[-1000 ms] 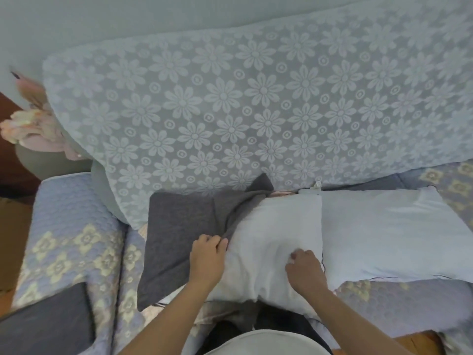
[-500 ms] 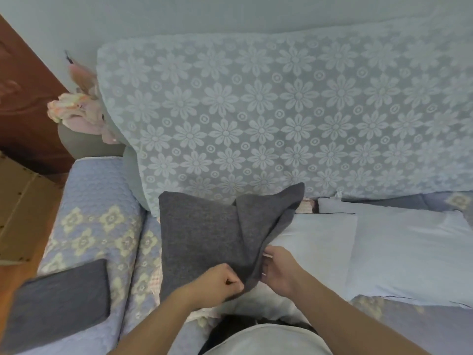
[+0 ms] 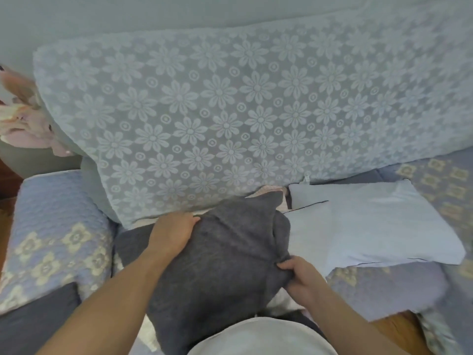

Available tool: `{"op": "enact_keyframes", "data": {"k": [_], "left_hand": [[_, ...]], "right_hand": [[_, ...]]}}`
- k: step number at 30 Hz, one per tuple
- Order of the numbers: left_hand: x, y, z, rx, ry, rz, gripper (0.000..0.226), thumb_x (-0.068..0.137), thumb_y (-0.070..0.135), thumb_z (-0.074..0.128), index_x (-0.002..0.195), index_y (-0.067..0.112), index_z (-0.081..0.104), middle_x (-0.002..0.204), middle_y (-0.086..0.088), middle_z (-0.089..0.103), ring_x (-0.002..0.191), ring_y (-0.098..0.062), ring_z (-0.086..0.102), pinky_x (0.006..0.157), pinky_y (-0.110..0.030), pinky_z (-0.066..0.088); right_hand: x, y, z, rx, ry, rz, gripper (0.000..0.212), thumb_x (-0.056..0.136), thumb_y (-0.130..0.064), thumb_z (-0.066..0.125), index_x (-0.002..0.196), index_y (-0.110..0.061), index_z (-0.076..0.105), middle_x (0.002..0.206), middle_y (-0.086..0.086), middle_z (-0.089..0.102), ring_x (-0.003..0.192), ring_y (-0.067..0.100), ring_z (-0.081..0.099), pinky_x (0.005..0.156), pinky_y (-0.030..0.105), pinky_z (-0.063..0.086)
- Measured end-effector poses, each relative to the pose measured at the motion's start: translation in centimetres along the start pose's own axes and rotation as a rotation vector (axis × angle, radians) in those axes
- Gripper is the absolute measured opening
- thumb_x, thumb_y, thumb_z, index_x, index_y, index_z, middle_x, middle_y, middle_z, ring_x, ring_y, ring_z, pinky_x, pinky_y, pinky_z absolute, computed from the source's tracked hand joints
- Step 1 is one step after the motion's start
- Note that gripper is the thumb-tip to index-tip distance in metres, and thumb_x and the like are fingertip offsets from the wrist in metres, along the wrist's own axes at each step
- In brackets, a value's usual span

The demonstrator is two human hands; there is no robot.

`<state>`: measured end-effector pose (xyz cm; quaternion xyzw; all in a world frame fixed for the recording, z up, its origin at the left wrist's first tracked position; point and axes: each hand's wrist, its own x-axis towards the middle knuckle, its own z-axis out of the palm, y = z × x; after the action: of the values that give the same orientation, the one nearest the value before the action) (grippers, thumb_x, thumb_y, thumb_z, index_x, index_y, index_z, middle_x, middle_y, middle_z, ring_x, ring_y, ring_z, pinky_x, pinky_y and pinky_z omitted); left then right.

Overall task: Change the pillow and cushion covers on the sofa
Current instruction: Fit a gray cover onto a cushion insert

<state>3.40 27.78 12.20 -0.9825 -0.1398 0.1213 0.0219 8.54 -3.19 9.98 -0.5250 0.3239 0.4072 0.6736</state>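
Observation:
A dark grey cushion cover (image 3: 222, 262) lies over a white cushion insert (image 3: 307, 234) on the sofa seat in front of me, and only the insert's right part shows. My left hand (image 3: 171, 231) presses flat on the cover's upper left side, fingers together. My right hand (image 3: 299, 278) pinches the cover's right edge near its lower corner. A second white pillow (image 3: 389, 226) with thin dark piping lies to the right, partly overlapping the insert.
The sofa back carries a pale blue lace throw with daisies (image 3: 256, 111). The quilted lilac armrest (image 3: 51, 239) is at left, with another dark grey cover (image 3: 33, 319) on it. Pink artificial flowers (image 3: 23, 121) stand at far left. Wooden floor (image 3: 394, 331) shows at lower right.
The grey cover has been pulled to the right over the white insert, hiding most of it. My left hand went from gripping the edge to lying flat on top; my right hand moved to the cover's right edge.

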Motion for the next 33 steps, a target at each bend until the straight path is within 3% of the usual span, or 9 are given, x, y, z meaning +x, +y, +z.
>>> {"op": "enact_keyframes", "data": {"k": [4, 6, 10, 17, 21, 23, 26, 30, 33], "left_hand": [[-0.7, -3.2, 0.4, -0.106, 0.015, -0.102, 0.043, 0.107, 0.045, 0.034, 0.106, 0.019, 0.068, 0.099, -0.002, 0.071, 0.091, -0.024, 0.067, 0.079, -0.041, 0.053], [-1.5, -2.5, -0.1, -0.199, 0.001, -0.066, 0.045, 0.106, 0.048, 0.033, 0.095, 0.02, 0.067, 0.093, 0.0, 0.069, 0.088, -0.022, 0.065, 0.08, -0.041, 0.052], [-4.3, 0.5, -0.1, -0.289, 0.074, 0.097, 0.044, 0.106, 0.046, 0.036, 0.073, 0.021, 0.049, 0.074, 0.004, 0.055, 0.071, -0.019, 0.055, 0.068, -0.037, 0.04], [-7.8, 0.8, 2.5, -0.288, 0.064, 0.139, 0.054, 0.101, 0.058, 0.015, 0.086, 0.024, 0.054, 0.081, 0.007, 0.054, 0.072, -0.014, 0.05, 0.066, -0.033, 0.038], [-10.2, 1.7, 3.6, -0.3, 0.011, 0.189, 0.055, 0.1, 0.066, 0.017, 0.128, 0.031, 0.05, 0.113, 0.009, 0.054, 0.086, -0.014, 0.057, 0.077, -0.033, 0.048], [-10.8, 2.2, 3.4, -0.275, -0.046, 0.225, 0.058, 0.101, 0.064, 0.025, 0.153, 0.039, 0.029, 0.133, 0.01, 0.047, 0.103, -0.016, 0.058, 0.089, -0.036, 0.049], [-10.5, 2.3, 2.8, -0.318, -0.187, 0.169, 0.054, 0.102, 0.06, 0.035, 0.154, 0.048, 0.029, 0.138, 0.009, 0.046, 0.118, -0.016, 0.051, 0.1, -0.033, 0.043], [-9.4, 2.5, -1.8, -1.334, -0.027, -0.361, 0.027, 0.105, 0.037, 0.051, 0.124, 0.029, 0.069, 0.128, 0.004, 0.063, 0.125, -0.019, 0.057, 0.107, -0.027, 0.043], [-9.0, 3.3, -3.5, -1.573, -0.129, -0.457, 0.037, 0.099, 0.06, 0.05, 0.12, 0.035, 0.067, 0.119, 0.003, 0.069, 0.112, -0.018, 0.065, 0.103, -0.037, 0.05]], "right_hand": [[-0.9, 0.5, -5.3, -0.156, 0.196, -0.118, 0.026, 0.081, 0.022, 0.058, 0.091, -0.002, 0.053, 0.084, 0.018, 0.062, 0.076, 0.032, 0.061, 0.064, 0.04, 0.053], [-1.6, 2.1, -6.2, -0.414, 0.16, -0.01, 0.028, 0.082, 0.018, 0.06, 0.106, 0.002, 0.061, 0.09, 0.021, 0.071, 0.078, 0.033, 0.067, 0.061, 0.037, 0.056], [-1.0, 1.8, -3.3, -0.819, 0.153, 0.009, 0.026, 0.068, 0.011, 0.052, 0.09, 0.002, 0.064, 0.083, 0.016, 0.065, 0.071, 0.025, 0.056, 0.056, 0.028, 0.046], [0.8, -5.6, 0.6, -0.542, 0.404, -0.411, 0.025, 0.095, -0.01, 0.045, 0.097, -0.011, 0.069, 0.102, 0.01, 0.068, 0.091, 0.023, 0.06, 0.08, 0.038, 0.052], [1.8, -7.5, 2.5, -0.726, 0.186, -0.257, 0.029, 0.094, -0.039, 0.062, 0.107, -0.013, 0.067, 0.104, 0.006, 0.064, 0.101, 0.026, 0.061, 0.095, 0.042, 0.052], [1.8, -7.5, 3.5, -0.832, 0.068, -0.253, 0.034, 0.083, -0.033, 0.073, 0.11, -0.013, 0.067, 0.111, 0.005, 0.068, 0.104, 0.027, 0.065, 0.096, 0.041, 0.053], [0.8, -6.2, 5.0, -1.112, 0.034, -0.682, 0.035, 0.08, -0.011, 0.065, 0.113, -0.021, 0.07, 0.112, 0.002, 0.071, 0.106, 0.025, 0.065, 0.092, 0.032, 0.05], [-2.6, -1.2, 5.5, -1.734, -0.369, -1.615, 0.033, 0.076, -0.015, 0.062, 0.099, -0.033, 0.076, 0.076, -0.006, 0.061, 0.073, 0.02, 0.057, 0.072, 0.034, 0.048], [-2.5, 2.6, 4.1, -2.098, -0.606, -1.478, 0.026, 0.073, -0.026, 0.067, 0.093, -0.038, 0.077, 0.078, -0.008, 0.05, 0.077, 0.017, 0.05, 0.076, 0.036, 0.051]]}}
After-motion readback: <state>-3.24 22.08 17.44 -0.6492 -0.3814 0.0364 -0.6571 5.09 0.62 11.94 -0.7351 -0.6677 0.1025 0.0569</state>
